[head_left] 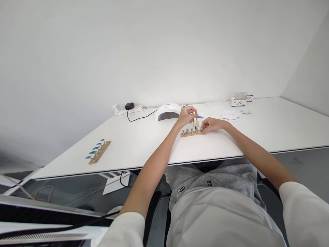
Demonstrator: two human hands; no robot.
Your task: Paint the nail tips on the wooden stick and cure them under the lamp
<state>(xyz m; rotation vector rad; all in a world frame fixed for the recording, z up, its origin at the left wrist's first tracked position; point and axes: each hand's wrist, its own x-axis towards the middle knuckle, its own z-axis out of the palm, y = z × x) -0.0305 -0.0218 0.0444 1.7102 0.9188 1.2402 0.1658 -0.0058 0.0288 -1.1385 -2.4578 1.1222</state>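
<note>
My left hand [189, 116] pinches the gold cap of a nail polish brush [194, 116], held upright over a wooden nail-tip stand [189, 134]. A pale, clear-looking bottle [196, 122] shows right below the cap; I cannot tell whether it stands behind or is joined to it. The dark tip under it is close to a bluish nail tip [196, 129] on the stand. My right hand [210, 125] has its fingers closed on the stand's right end. Several clear nail tips stand upright along the wood to the left.
A second wooden stand [101, 152] with several teal nail tips lies at the left. A white nail lamp [168, 111] stands behind my left hand. At the back are a power strip [132, 109] with a black adapter [129, 106], papers [230, 114] and an open box [238, 99].
</note>
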